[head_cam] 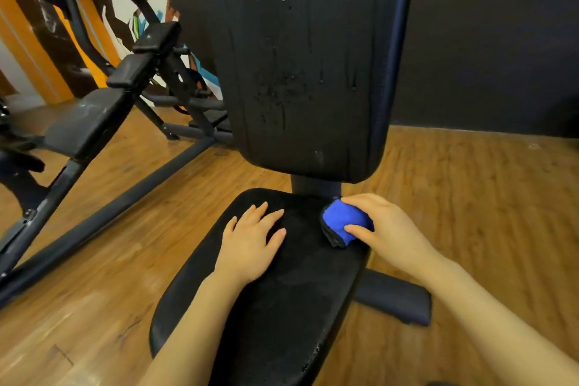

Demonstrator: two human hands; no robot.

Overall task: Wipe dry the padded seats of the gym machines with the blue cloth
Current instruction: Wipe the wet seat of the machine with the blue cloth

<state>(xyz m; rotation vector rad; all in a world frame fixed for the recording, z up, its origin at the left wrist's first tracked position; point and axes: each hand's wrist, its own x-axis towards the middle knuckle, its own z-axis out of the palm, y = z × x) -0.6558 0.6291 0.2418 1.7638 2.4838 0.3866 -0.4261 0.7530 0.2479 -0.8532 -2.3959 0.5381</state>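
Note:
A black padded seat (282,298) fills the lower middle of the head view. Behind it rises a tall black backrest (307,66) with water drops and streaks on it. My right hand (388,229) grips a bunched blue cloth (341,222) at the seat's far right corner, close under the backrest. My left hand (250,241) rests flat on the seat's far left part, fingers spread.
Another black gym machine (84,125) with padded rests and a steel frame stands to the left on the wooden floor (470,213). A dark foot bar (394,298) juts out right of the seat. A dark wall is behind, a painted mural at the upper left.

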